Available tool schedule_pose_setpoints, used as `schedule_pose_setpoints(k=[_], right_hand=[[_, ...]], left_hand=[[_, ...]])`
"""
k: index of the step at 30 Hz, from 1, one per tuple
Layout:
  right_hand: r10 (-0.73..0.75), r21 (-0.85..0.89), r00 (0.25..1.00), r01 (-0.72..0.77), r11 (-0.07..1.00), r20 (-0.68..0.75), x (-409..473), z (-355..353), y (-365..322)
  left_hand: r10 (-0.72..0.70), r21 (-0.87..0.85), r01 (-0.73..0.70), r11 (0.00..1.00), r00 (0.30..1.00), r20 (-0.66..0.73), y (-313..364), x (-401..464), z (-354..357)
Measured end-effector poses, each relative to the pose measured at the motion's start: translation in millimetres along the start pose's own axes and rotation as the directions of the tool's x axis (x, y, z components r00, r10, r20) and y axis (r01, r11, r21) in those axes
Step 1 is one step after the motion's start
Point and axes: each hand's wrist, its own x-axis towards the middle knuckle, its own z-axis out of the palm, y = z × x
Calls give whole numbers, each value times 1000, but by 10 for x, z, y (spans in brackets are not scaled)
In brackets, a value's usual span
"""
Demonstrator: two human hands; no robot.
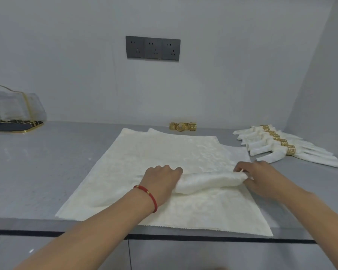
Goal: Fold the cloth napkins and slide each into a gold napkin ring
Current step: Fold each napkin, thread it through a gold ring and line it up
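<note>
A cream cloth napkin [164,152] lies spread on the grey counter [37,172] atop at least one more like it, its near part gathered into a raised fold [209,182] that the left hand [161,182] (a red cord bracelet [147,195] on its wrist) grips with curled fingers at one end while the right hand [261,178] pinches the other end between thumb and fingertips. Behind the napkin, near the wall, sit a few loose gold napkin rings [183,126], and to the right, well apart from the hands, lies a row of finished napkins [271,147] already in their rings. Far left stands a clear gold-trimmed holder [14,108] with white folded material inside, and three dark sockets [153,48] are set in the wall above.
</note>
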Motion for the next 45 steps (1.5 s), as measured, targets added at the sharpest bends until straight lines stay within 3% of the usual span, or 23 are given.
schedule_pose_setpoints(k=[3,7,12,14,15,18,19,23,28,34,40,43,45], right_hand=[[-6,117,1000,4,993,15,-306,-100,-260],[-85,257,996,74,964,30,-464,-150,-686],[-164,396,986,135,908,41,-538,-173,-1171],[-157,466,985,105,879,74,-486,-177,-1243],[-135,494,988,83,865,71,-430,-172,-1250],[-39,461,999,24,887,23,-98,-72,-1141],[-27,429,1000,22,903,5,24,-22,-1093],[67,429,998,-67,901,16,533,191,-941],[406,448,914,-373,813,24,1190,451,-821],[472,205,874,-444,872,-114,1769,737,-664],[368,-35,916,-378,925,-163,1936,840,-634],[135,-119,978,-155,981,-161,1836,851,-757],[-33,-88,999,33,996,-6,1740,857,-840]], left_hand=[[-51,-15,51,999,998,36,-99,-127,-90],[-152,-177,199,964,957,245,-439,-364,-222],[-11,-315,150,937,916,402,-972,-542,-332],[36,-412,143,900,917,396,-1134,-557,-369],[40,-510,163,845,931,363,-1180,-557,-368],[3,-843,184,505,977,215,-1211,-432,-285],[-33,-865,167,472,984,173,-1207,-348,-243],[-125,-780,195,595,981,150,-1203,214,-4],[-204,-581,243,777,970,132,-1234,1015,232],[-361,-467,347,813,930,63,-1194,1636,478],[-377,-413,328,850,925,-42,-1251,1884,795],[-395,-437,319,841,914,-92,-1264,1930,913],[-380,-428,314,848,922,-75,-1271,1956,949]])
